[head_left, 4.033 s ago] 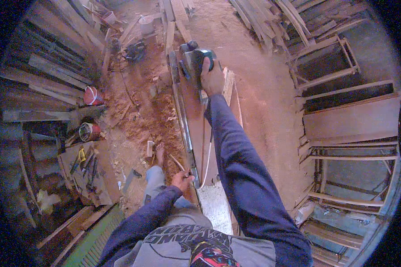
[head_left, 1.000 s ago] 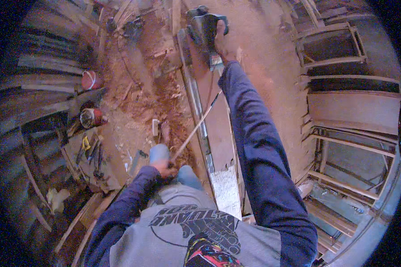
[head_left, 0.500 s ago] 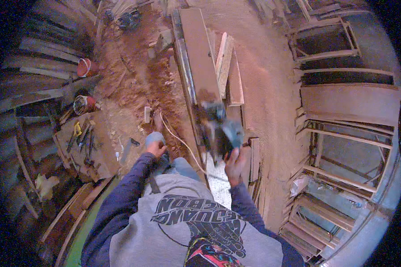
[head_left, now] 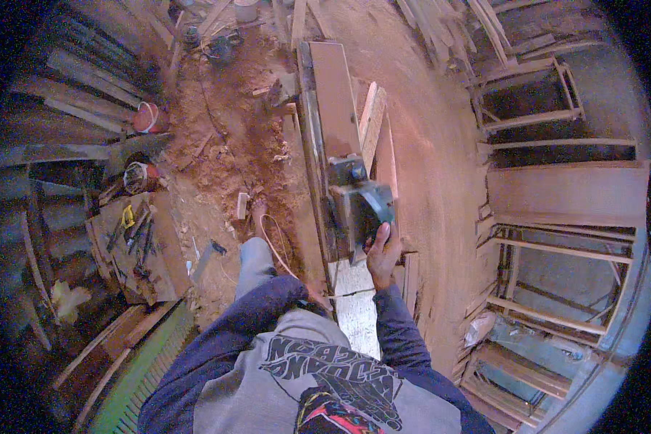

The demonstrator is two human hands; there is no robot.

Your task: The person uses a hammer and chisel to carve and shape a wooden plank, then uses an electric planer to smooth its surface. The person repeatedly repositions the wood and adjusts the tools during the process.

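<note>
My right hand (head_left: 385,253) is wrapped round the rear handle of a dark electric planer (head_left: 358,206). The planer rests on a long wooden board (head_left: 330,94), which runs away from me. On the near side of the tool, a bright, pale stretch of surface (head_left: 354,311) shows in line with the board. My left hand (head_left: 317,295) is low in front of my body, close to a thin power cord (head_left: 351,294). The sleeve covers most of that hand, so its fingers are hidden.
Wood offcuts (head_left: 372,123) lean beside the board on the right. Shavings (head_left: 246,137) cover the floor to the left. Hand tools lie on a wooden panel (head_left: 163,253), near two red buckets (head_left: 150,117). Wooden frames (head_left: 564,246) line the right side. A hammer-like tool (head_left: 206,257) lies near my leg.
My left hand has gone from my knee rightward and down to beside the cord. My right hand still grips the planer, which was blurred before and now shows sharper. The whole view has shifted slightly.
</note>
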